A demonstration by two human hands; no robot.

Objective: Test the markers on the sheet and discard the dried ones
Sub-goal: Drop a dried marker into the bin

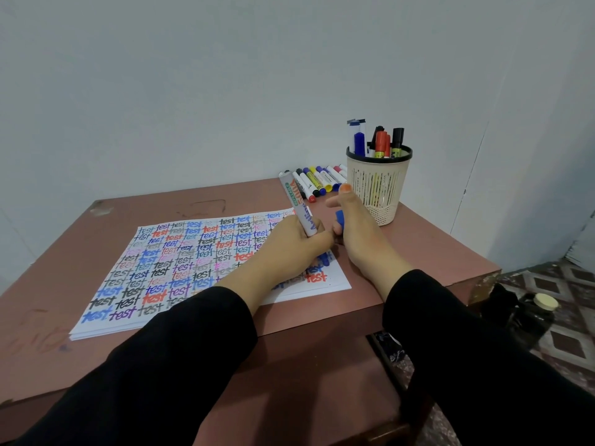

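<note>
Left hand (299,246) partly hides marker (297,204), right hand (360,239) cap (340,217).

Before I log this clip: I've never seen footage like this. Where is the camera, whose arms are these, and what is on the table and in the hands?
There is no machine here. One camera is worn on a person's head and looks forward and down, so the two black-sleeved arms are the wearer's own. The left hand grips a marker, its lower end down at the sheet, which is covered with the word "test" in many colours. The right hand holds a blue cap. Behind them, a row of loose markers lies on the brown table, and a mesh cup holds more markers upright.
</note>
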